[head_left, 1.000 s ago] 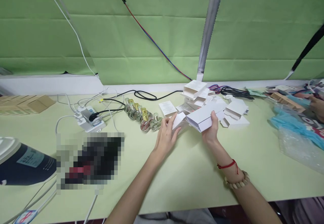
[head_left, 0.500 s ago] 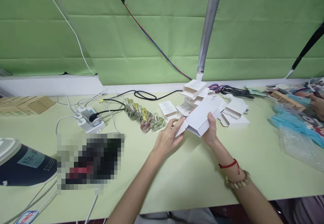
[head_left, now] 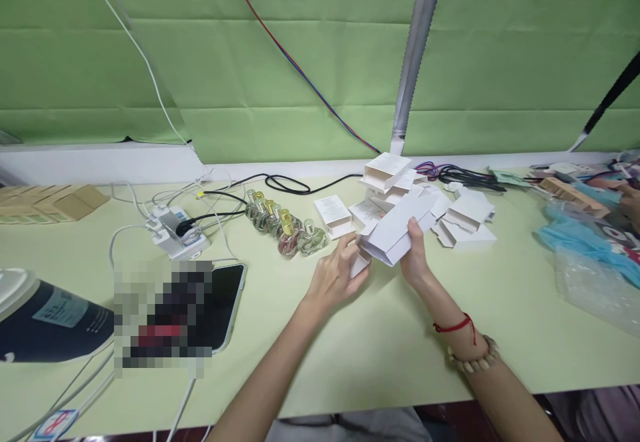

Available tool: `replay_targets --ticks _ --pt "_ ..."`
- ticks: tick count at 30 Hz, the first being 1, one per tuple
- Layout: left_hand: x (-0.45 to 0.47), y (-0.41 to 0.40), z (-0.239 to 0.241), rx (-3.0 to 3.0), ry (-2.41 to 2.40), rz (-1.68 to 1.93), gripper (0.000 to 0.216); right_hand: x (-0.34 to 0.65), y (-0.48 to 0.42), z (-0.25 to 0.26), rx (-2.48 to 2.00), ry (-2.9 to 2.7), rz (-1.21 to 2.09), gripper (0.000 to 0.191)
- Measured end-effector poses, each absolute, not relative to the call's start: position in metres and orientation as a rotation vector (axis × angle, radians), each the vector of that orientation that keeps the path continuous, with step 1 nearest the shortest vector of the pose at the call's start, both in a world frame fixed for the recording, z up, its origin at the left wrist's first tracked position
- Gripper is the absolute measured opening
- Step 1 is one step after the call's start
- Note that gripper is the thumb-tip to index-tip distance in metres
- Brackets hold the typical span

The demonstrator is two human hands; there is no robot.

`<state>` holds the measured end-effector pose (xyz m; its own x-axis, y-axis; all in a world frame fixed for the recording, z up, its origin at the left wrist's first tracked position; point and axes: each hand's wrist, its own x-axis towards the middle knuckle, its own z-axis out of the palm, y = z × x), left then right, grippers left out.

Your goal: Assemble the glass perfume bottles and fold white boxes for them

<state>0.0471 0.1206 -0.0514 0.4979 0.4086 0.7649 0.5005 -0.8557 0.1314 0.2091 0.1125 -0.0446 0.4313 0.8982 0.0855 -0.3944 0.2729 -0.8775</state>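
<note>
Both of my hands hold one white cardboard carton (head_left: 397, 229) above the green table (head_left: 380, 342). My right hand (head_left: 415, 255) grips its body from below, thumb on the side. My left hand (head_left: 334, 277) pinches the end flaps at the carton's lower left end. Just left of my hands stands a row of small glass perfume bottles (head_left: 283, 227) with gold caps. Behind the carton lies a heap of more white cartons (head_left: 387, 174), some flat, some folded.
A white power strip (head_left: 173, 232) with cables sits at the left, a phone (head_left: 225, 295) beside a blurred patch, a dark round container (head_left: 45, 315) at the far left. Brown boxes (head_left: 55, 203) lie at back left. Blue bags and bubble wrap (head_left: 590, 262) and another person's hand (head_left: 631, 203) are at right.
The carton has tilted and come slightly nearer. My left hand has moved down along its lower end and now pinches the flaps there. My right hand keeps its grip.
</note>
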Motion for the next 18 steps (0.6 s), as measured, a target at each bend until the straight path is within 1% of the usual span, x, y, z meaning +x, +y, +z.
replay_targets --ticks 2,4,7,9,18 --pt "0.048 0.120 -0.052 -2.606 -0.792 -1.302 0.039 0.209 0.112 -0.043 -0.943 -0.705 0.921 0.063" --pt "0.049 0.118 -0.052 -2.610 -0.799 -1.273 0.033 0.208 0.110 -0.040 -0.983 -0.759 0.812 0.064" --pt "0.050 0.116 -0.051 -2.613 -0.776 -1.200 0.029 0.206 0.106 -0.036 -1.024 -0.822 0.600 0.074" --pt "0.051 0.114 -0.050 -2.602 -0.747 -1.174 0.029 0.204 0.104 -0.035 -1.018 -0.875 0.510 0.076" --pt "0.054 0.114 -0.051 -2.610 -0.739 -1.265 0.035 0.197 0.100 -0.038 -1.064 -1.171 0.277 0.073"
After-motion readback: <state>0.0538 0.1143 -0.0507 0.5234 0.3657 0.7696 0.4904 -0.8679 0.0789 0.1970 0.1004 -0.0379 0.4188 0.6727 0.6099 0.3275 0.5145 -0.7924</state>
